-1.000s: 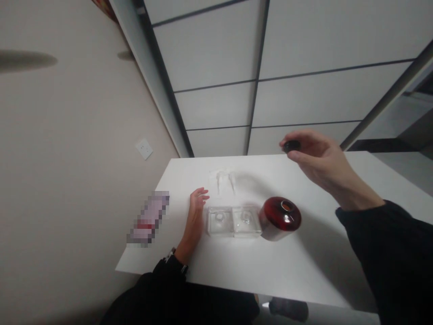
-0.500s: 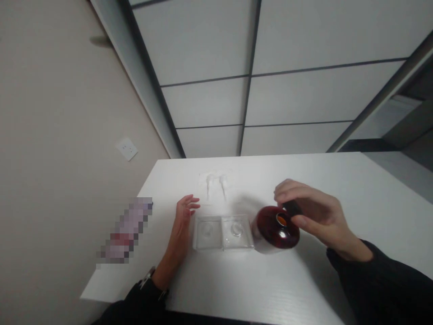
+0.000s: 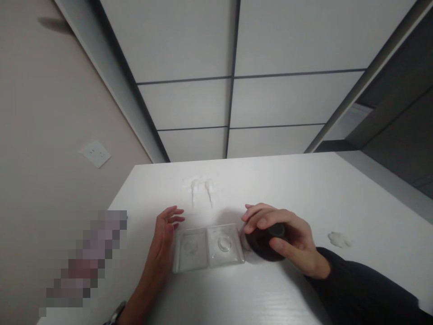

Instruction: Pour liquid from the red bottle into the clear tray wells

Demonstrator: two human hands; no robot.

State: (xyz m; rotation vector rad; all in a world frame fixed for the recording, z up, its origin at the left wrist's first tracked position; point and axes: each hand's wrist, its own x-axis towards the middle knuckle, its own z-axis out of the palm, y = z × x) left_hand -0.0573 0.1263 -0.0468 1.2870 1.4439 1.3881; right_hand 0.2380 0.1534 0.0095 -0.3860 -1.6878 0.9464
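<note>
Near the middle of the white table (image 3: 338, 194), a little toward its near edge, stands the dark red bottle (image 3: 262, 246), mostly hidden under the right hand (image 3: 287, 239). That hand is cupped over the top of the bottle: the fingers (image 3: 259, 216) curl down around its far and left sides, the thumb lies across its near side, and a black cap (image 3: 276, 230) shows between them, pinched at the bottle's top. Whether the cap is fully seated cannot be told. The dark sleeve (image 3: 355, 289) runs back toward the table's near right corner.

Just beside the bottle on its left, touching or nearly so, lies a clear plastic tray (image 3: 207, 247) with two square compartments side by side. Each compartment holds a small round, transparent thing; what exactly it is stays too faint to tell.

The left hand (image 3: 162, 243) rests on edge against the tray's left side, fingers loosely spread and holding nothing, a watch (image 3: 115, 313) at the wrist.

Beyond the tray, toward the far edge, lie two small white droppers (image 3: 201, 192) on a clear wrapper. Well apart on the right sits a small white wad (image 3: 340, 239). At the table's left edge a blurred-out object (image 3: 88, 262) lies.
</note>
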